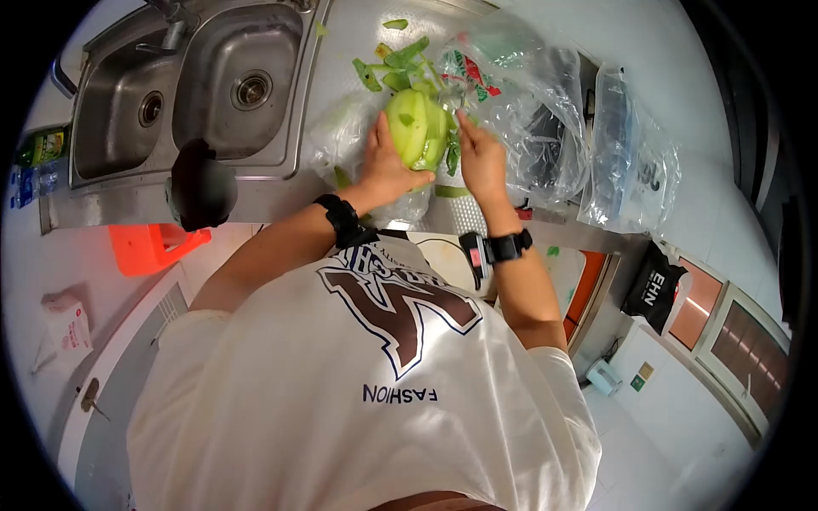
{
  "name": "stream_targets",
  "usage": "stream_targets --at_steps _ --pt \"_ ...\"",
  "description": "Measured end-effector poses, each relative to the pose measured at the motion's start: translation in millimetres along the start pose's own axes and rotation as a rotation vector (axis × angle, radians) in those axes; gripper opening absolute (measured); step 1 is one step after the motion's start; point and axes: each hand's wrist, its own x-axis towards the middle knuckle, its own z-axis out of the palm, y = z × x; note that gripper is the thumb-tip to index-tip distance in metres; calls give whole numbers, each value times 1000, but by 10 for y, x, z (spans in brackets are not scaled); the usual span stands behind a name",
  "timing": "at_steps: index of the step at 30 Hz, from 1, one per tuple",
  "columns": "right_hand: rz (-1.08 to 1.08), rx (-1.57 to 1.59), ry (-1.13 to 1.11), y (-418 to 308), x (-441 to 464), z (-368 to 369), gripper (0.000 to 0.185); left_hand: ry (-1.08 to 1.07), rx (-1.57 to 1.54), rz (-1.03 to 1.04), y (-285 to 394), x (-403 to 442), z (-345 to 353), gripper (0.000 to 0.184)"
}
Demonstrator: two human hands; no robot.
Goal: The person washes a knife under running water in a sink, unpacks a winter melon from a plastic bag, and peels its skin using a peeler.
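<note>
A large pale green fruit or vegetable [415, 128], partly peeled, rests over the steel counter in the middle. My left hand [389, 163] is wrapped round its left and lower side. On its right my right hand [482, 162] is closed with the index finger pointing up, round a small tool [461, 109] whose shape is hard to make out, close to the fruit's surface. Strips of green peel [407, 54] lie on the counter beyond the fruit, and a few more hang beside it.
A double sink [241, 94] is at the left, with a dark rounded object [201, 187] at its front edge. Clear plastic bags [545, 111] cover the counter at the right. Bottles [41, 157] stand far left; an orange stool [153, 247] is below the counter.
</note>
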Motion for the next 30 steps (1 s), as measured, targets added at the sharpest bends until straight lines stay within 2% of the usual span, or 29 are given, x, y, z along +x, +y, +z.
stream_targets --at_steps 3,5,7,8,12,14,15,17,18,20,21,23,24,25,27,28,30 --pt "-47 -10 8 -45 -399 -92 37 8 -17 38 28 34 -19 138" --pt "-50 -41 46 -58 -554 -65 39 -43 -46 -14 44 18 -48 138" --pt "17 92 165 -23 -663 11 39 -50 -16 -5 2 37 -26 137" --pt "94 121 163 4 -673 29 38 -47 4 -2 -14 63 -17 137" --pt "135 221 207 174 -723 197 38 42 169 51 7 106 -61 137" --pt "146 287 19 270 -745 243 37 135 335 229 193 92 -234 130" --pt "145 292 24 229 -733 209 37 136 341 232 248 128 -276 130" --pt "259 264 -96 140 -713 124 35 187 297 478 309 284 -320 99" --pt "260 269 -95 125 -708 113 35 186 302 479 293 385 -343 99" --pt "266 243 -122 112 -691 104 35 -37 411 664 223 633 -432 55" --pt "265 245 -119 113 -693 112 35 -36 413 666 186 735 -466 55" --pt "224 264 -73 117 -699 132 35 -24 176 534 104 903 -539 29" --pt "224 266 -71 115 -699 126 35 -13 148 413 75 956 -620 27" --pt "214 253 -73 108 -696 117 35 -13 150 413 -4 973 -680 27" --pt "202 242 -76 109 -691 115 35 133 410 335 -104 966 -757 30" --pt "191 233 -65 119 -690 123 35 135 412 336 -119 936 -734 30" --pt "187 225 -60 132 -723 147 35 180 356 428 -168 734 -642 58"
